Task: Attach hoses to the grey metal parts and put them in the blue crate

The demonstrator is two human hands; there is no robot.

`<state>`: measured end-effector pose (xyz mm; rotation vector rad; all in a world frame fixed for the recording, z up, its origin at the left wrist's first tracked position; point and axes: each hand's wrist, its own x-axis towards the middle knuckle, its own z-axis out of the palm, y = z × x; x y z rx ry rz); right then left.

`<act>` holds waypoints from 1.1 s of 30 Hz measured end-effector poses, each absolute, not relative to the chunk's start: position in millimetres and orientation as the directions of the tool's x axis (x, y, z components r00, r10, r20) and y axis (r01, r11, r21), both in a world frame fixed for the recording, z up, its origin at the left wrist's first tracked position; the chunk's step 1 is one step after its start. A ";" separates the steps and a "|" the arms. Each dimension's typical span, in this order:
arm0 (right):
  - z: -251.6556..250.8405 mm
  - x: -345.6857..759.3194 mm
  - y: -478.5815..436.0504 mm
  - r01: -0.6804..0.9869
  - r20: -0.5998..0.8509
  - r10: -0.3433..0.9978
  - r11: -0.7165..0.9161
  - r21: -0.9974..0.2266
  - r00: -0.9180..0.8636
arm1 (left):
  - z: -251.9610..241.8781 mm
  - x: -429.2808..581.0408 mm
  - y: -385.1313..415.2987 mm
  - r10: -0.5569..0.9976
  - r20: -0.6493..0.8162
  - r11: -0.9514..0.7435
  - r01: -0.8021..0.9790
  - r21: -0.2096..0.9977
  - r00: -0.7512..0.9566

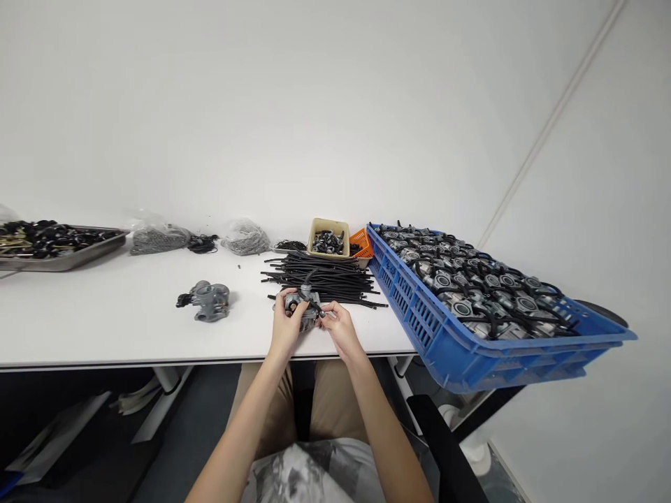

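While the person sat at the near edge of the white desk (pixel 131 335), the left hand (pixel 287 328) and right hand (pixel 340 330) held a die-cast carburetor (pixel 300 304) just above the desktop, near the middle of that edge. The left hand's grip was clamped around the carburetor body, and the right hand's grip was pinched closed on a short black rubber hose (pixel 315 306) at its side. Just behind the hands lay a loose pile of black rubber hoses (pixel 325 278). A second carburetor (pixel 210 302) lay well apart to the left. Along the far edge stood a tan tray of small fittings (pixel 329 223) and an orange basket (pixel 363 244). A blue plastic crate (pixel 414 325) packed with carburetors overhung the right edge. Toward the far left corner sat clear bags of small grey parts (pixel 160 239) and a metal tray of black parts (pixel 105 251).
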<state>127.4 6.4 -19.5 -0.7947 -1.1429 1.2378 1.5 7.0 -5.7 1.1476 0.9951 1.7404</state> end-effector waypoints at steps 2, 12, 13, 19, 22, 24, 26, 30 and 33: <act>-19.2 126.9 5.9 -0.290 0.207 0.978 0.186 -0.939 -0.042 | -5.5 1.1 6.6 0.919 0.301 -0.355 -0.200 0.913 -0.256; -15.5 128.5 5.6 -0.288 0.235 0.971 0.237 -0.928 0.040 | -6.0 -1.1 10.1 0.943 0.221 -0.301 -0.354 0.885 -0.249; -14.3 129.2 5.2 -0.323 0.231 0.973 0.227 -0.919 0.028 | -5.7 -1.4 10.3 0.951 0.200 -0.282 -0.399 0.873 -0.235; -5.4 131.1 -0.3 -0.529 0.192 0.967 0.075 -0.846 -0.170 | 1.3 -2.7 7.4 0.977 0.117 -0.196 -0.545 0.815 -0.176; -3.9 131.1 -1.9 -0.555 0.197 0.967 0.077 -0.828 -0.161 | 3.9 -3.2 6.4 0.983 0.083 -0.165 -0.587 0.792 -0.163; -4.3 131.2 -1.8 -0.557 0.202 0.969 0.090 -0.826 -0.144 | 4.3 -3.4 6.5 0.989 0.060 -0.132 -0.614 0.778 -0.137; -5.2 131.3 -1.3 -0.557 0.206 0.970 0.099 -0.825 -0.132 | 3.8 -3.6 6.8 0.996 0.042 -0.087 -0.637 0.766 -0.085; -6.7 132.1 -2.4 -0.537 0.262 0.954 0.146 -0.831 -0.147 | 2.0 -4.9 6.3 0.989 0.058 0.038 -0.619 0.784 0.135; -7.0 133.0 -5.9 -0.477 0.347 0.922 0.229 -0.848 -0.174 | 0.8 -7.0 5.5 0.966 0.052 0.112 -0.591 0.799 0.253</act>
